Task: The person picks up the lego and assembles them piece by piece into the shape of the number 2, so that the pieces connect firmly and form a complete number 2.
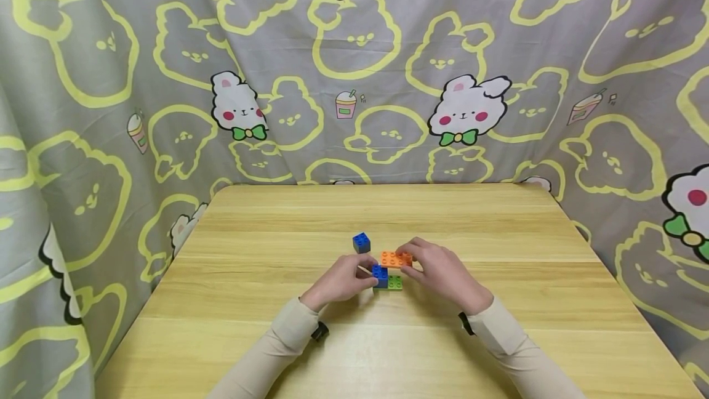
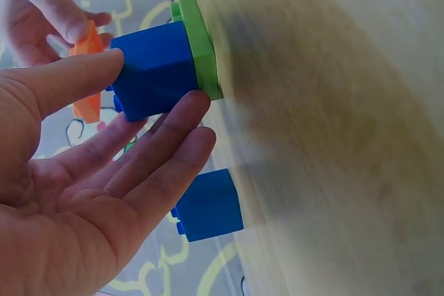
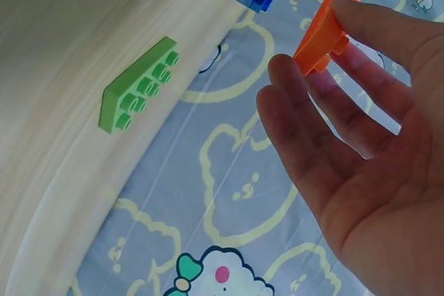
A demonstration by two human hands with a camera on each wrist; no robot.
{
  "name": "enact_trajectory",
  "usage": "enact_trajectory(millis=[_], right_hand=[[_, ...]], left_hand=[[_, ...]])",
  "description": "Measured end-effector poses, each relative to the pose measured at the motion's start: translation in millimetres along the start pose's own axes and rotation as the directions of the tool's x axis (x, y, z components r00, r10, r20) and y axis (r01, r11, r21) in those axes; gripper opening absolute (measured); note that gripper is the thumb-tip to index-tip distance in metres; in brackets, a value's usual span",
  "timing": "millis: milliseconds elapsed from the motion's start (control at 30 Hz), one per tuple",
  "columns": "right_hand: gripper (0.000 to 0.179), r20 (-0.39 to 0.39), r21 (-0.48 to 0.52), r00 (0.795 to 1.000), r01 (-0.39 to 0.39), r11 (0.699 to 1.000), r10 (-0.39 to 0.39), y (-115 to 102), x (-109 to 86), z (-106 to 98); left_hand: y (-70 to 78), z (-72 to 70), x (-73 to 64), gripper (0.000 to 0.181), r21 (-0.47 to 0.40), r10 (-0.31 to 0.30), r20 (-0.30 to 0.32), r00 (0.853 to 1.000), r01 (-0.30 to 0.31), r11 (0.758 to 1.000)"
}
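In the head view my left hand point(image 1: 344, 278) pinches a blue building block point(image 1: 380, 277) between thumb and fingers. That block sits on the left half of a green studded plate point(image 1: 395, 282); studs show on the plate's right half. My right hand point(image 1: 443, 270) pinches an orange building brick point(image 1: 392, 259) by its right end, close above and behind the green plate. The left wrist view shows the orange brick point(image 2: 87, 74) apart from the blue block point(image 2: 156, 71). In the right wrist view, thumb and fingertips grip the orange brick point(image 3: 326, 29).
A second blue block point(image 1: 361, 242) stands on the wooden table point(image 1: 266, 233) just behind my left hand. The right wrist view shows a bare-topped green brick point(image 3: 142, 88) lying studs up. A patterned curtain point(image 1: 382, 91) hangs around the table's back and sides.
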State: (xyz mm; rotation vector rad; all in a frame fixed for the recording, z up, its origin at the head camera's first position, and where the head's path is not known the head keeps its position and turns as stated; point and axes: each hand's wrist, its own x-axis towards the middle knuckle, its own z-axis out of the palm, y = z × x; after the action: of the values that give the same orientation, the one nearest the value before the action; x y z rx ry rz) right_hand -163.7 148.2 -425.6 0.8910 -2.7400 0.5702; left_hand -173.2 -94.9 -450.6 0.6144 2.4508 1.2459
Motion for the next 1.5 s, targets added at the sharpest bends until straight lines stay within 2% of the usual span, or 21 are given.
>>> enact_trajectory(millis=[567,833,1133,1300,1500], right_hand=[[0.025,0.03,0.0,0.999,0.044,0.999,-0.044,-11,0.1,6],[0.025,0.03,0.002,0.997,0.069,0.998,-0.069,-14,-0.2,8],[0.024,0.01,-0.011,0.996,0.083,0.996,-0.083,-14,-1.2,13],[0.024,0.019,0.001,0.998,0.057,0.998,-0.057,-12,-4.4,14],[0.024,0.023,-0.003,0.997,0.08,0.997,-0.08,-12,-1.4,18]], left_hand=[[-0.4,-0.2,-0.4,0.032,-0.041,0.018,0.0,1.0,-0.018,0.999],[2.3,-4.9,-1.2,0.048,0.055,0.046,-0.021,0.999,-0.045,0.997],[4.4,-4.2,0.5,0.031,0.05,0.055,-0.029,0.998,-0.053,0.997],[5.2,-1.7,2.8,0.028,0.028,0.06,-0.017,0.998,-0.06,0.998],[3.3,-2.0,1.4,0.027,0.044,0.038,-0.028,0.999,-0.037,0.998]])
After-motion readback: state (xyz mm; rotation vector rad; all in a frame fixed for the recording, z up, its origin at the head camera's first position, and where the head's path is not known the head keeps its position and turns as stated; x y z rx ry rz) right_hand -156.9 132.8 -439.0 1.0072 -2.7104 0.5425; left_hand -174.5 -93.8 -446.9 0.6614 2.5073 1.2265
